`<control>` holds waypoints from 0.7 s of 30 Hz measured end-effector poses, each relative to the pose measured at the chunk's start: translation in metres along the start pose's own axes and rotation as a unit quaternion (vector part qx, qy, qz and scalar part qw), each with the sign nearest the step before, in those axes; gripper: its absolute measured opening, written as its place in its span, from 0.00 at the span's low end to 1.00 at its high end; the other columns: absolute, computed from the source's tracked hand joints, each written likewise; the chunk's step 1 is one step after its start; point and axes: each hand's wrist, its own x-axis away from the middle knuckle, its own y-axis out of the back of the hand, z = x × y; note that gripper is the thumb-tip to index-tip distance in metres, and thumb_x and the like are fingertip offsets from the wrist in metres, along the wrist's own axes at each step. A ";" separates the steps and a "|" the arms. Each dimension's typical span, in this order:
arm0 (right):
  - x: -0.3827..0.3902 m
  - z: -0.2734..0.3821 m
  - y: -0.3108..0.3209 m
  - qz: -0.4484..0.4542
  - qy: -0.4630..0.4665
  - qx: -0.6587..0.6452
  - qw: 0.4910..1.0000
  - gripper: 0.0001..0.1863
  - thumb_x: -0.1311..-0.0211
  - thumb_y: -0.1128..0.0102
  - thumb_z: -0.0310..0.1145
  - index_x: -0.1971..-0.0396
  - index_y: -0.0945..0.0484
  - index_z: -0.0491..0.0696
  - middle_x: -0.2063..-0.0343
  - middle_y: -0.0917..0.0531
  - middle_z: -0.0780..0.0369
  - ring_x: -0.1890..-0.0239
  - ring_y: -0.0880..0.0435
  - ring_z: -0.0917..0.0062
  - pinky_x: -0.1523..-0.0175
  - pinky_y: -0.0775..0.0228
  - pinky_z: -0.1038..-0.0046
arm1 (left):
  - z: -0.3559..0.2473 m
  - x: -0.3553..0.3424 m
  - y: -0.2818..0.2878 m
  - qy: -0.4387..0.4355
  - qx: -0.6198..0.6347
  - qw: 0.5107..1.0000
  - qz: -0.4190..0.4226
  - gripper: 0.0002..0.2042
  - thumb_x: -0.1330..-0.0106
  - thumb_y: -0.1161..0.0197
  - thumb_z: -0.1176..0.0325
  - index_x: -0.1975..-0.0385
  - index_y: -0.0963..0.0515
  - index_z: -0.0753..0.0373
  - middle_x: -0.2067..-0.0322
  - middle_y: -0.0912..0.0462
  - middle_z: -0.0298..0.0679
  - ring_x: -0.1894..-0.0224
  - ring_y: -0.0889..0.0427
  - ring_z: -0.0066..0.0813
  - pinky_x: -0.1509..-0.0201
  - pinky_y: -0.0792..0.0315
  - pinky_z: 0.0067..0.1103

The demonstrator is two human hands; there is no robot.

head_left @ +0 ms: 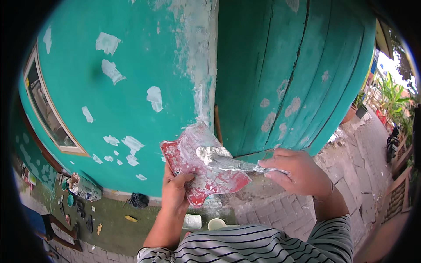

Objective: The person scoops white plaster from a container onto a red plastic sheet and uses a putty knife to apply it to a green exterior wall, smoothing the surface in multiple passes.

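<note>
My left hand grips the lower left edge of a red, curved-edge board smeared with white filler, its thumb on top. A thick dollop of white putty lies on the board's upper middle. Closed round the handle of a putty knife, my right hand holds its coated blade flat against the board, touching the putty. Just beyond the board stands a green wall dotted with white filler patches. Whitish filler also coats its corner edge.
Right of the corner is a darker green panelled surface. A framed window is at left. Below lie a white container, a round cup, a black bag and sandals. Another person's legs show at lower left.
</note>
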 end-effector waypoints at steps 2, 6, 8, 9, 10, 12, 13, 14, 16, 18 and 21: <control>0.001 0.003 0.007 -0.002 -0.009 0.002 1.000 0.15 0.49 0.33 0.24 0.58 0.17 0.46 0.75 0.23 0.58 0.75 0.23 0.65 0.70 0.32 0.69 | 0.002 -0.003 0.004 -0.003 -0.001 1.000 -0.005 0.35 0.50 0.53 0.89 0.37 0.42 0.61 0.46 0.27 0.46 0.48 0.21 0.40 0.46 0.21 0.34; -0.003 0.008 -0.007 -0.026 -0.004 0.032 0.999 0.13 0.47 0.34 0.25 0.59 0.17 0.45 0.75 0.23 0.58 0.76 0.23 0.65 0.71 0.33 0.69 | -0.002 -0.001 0.000 0.018 -0.013 0.999 0.027 0.35 0.51 0.52 0.88 0.37 0.41 0.61 0.46 0.26 0.46 0.48 0.21 0.40 0.47 0.21 0.34; -0.005 0.006 -0.015 -0.019 0.000 0.047 0.999 0.13 0.46 0.34 0.27 0.60 0.17 0.45 0.75 0.23 0.58 0.76 0.23 0.65 0.70 0.33 0.69 | 0.009 0.001 0.003 0.031 -0.008 0.999 0.033 0.36 0.51 0.52 0.88 0.37 0.41 0.61 0.47 0.26 0.46 0.48 0.21 0.40 0.47 0.21 0.34; -0.005 0.005 -0.017 -0.011 -0.003 0.045 0.999 0.12 0.46 0.35 0.28 0.60 0.17 0.45 0.75 0.23 0.59 0.75 0.22 0.64 0.70 0.32 0.68 | 0.012 0.002 0.005 0.034 -0.004 0.999 0.035 0.36 0.52 0.52 0.88 0.37 0.41 0.61 0.47 0.26 0.46 0.48 0.21 0.40 0.47 0.21 0.34; -0.006 0.005 -0.018 -0.002 -0.006 0.043 0.999 0.12 0.46 0.35 0.30 0.60 0.16 0.46 0.75 0.23 0.59 0.74 0.22 0.64 0.69 0.32 0.68 | 0.014 0.002 0.006 0.038 -0.001 0.999 0.036 0.36 0.52 0.52 0.88 0.37 0.41 0.60 0.47 0.26 0.46 0.48 0.21 0.40 0.47 0.21 0.34; -0.009 0.002 -0.005 0.007 -0.018 -0.011 1.000 0.11 0.44 0.36 0.31 0.61 0.16 0.45 0.76 0.21 0.58 0.75 0.21 0.65 0.69 0.32 0.68 | 0.011 0.004 0.005 0.032 0.005 0.999 0.024 0.36 0.52 0.52 0.88 0.37 0.42 0.60 0.47 0.26 0.46 0.48 0.21 0.41 0.47 0.21 0.34; -0.008 0.001 0.002 0.011 -0.024 -0.037 0.999 0.11 0.44 0.36 0.31 0.61 0.16 0.45 0.76 0.21 0.58 0.75 0.21 0.65 0.70 0.32 0.69 | 0.009 0.005 0.006 0.029 0.008 0.999 0.023 0.36 0.52 0.52 0.88 0.37 0.42 0.60 0.47 0.26 0.46 0.48 0.21 0.41 0.47 0.21 0.34; -0.010 0.002 0.009 0.000 -0.036 -0.052 0.998 0.11 0.43 0.36 0.31 0.61 0.16 0.45 0.77 0.20 0.57 0.75 0.21 0.65 0.70 0.32 0.68 | 0.009 0.003 0.007 0.028 0.012 0.999 0.022 0.37 0.52 0.52 0.88 0.36 0.42 0.60 0.47 0.26 0.46 0.48 0.21 0.41 0.46 0.21 0.35; -0.012 0.005 0.021 -0.024 -0.056 -0.082 0.995 0.10 0.42 0.37 0.30 0.62 0.16 0.44 0.77 0.19 0.56 0.76 0.20 0.65 0.70 0.32 0.68 | 0.009 0.002 0.009 0.033 0.019 0.999 0.020 0.37 0.52 0.52 0.89 0.36 0.42 0.60 0.46 0.27 0.46 0.48 0.21 0.42 0.46 0.21 0.35; -0.004 -0.003 0.024 0.003 -0.032 -0.063 0.998 0.09 0.42 0.38 0.29 0.62 0.16 0.44 0.78 0.19 0.56 0.77 0.21 0.64 0.70 0.32 0.68 | 0.010 0.005 0.007 0.038 0.025 0.999 0.022 0.36 0.52 0.52 0.89 0.37 0.42 0.60 0.46 0.27 0.47 0.47 0.21 0.41 0.46 0.21 0.35; -0.004 -0.008 0.004 0.007 -0.010 -0.060 0.998 0.10 0.42 0.39 0.28 0.61 0.17 0.44 0.78 0.20 0.55 0.77 0.22 0.64 0.71 0.33 0.69 | 0.011 0.008 0.006 0.006 0.033 0.999 0.024 0.36 0.51 0.52 0.88 0.37 0.42 0.61 0.45 0.27 0.47 0.47 0.22 0.41 0.46 0.21 0.35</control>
